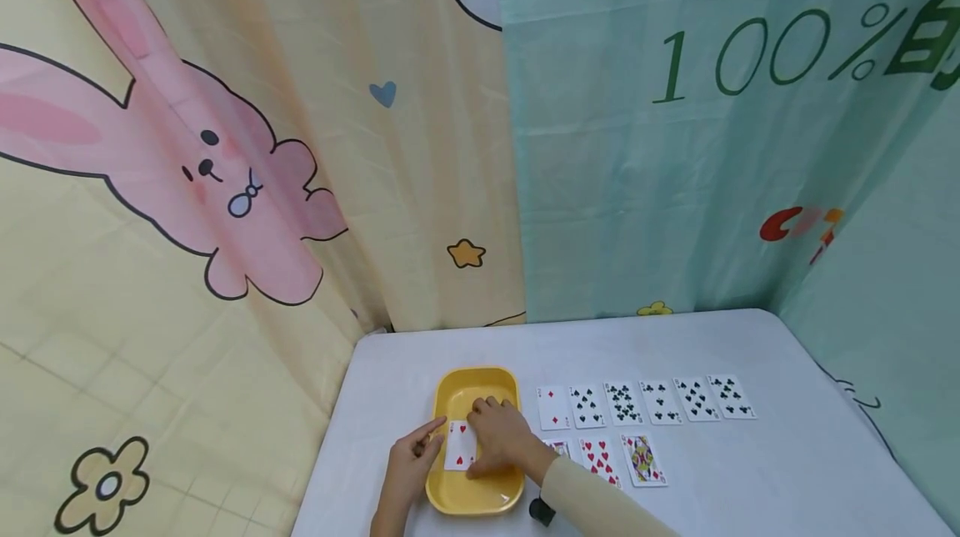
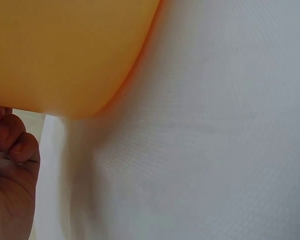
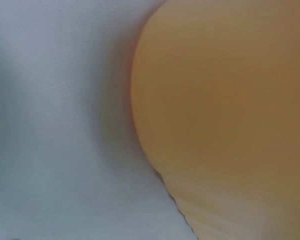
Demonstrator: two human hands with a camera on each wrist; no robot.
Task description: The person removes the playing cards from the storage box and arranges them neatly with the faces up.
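Observation:
A two of hearts playing card (image 1: 460,445) sits face up in a yellow tray (image 1: 476,504). My right hand (image 1: 501,437) reaches into the tray over the card's right side. Its thumb is at the card's lower right corner and its fingers are near the upper right one. The left hand (image 1: 411,464) is at the tray's left rim, with index finger and thumb pointing at the card's left edge. In the left wrist view, the other fingers (image 2: 24,147) curl just below the tray's edge; I cannot tell whether they grip it. The right wrist view shows no right hand.
Several playing cards (image 1: 624,404) lie face up in a row right of the tray. A nearer row includes a hearts card (image 1: 598,459) and a face card (image 1: 643,460); my right arm partly covers it. A small black object (image 1: 542,511) shows by the right sleeve. Curtains surround the white table (image 1: 757,487).

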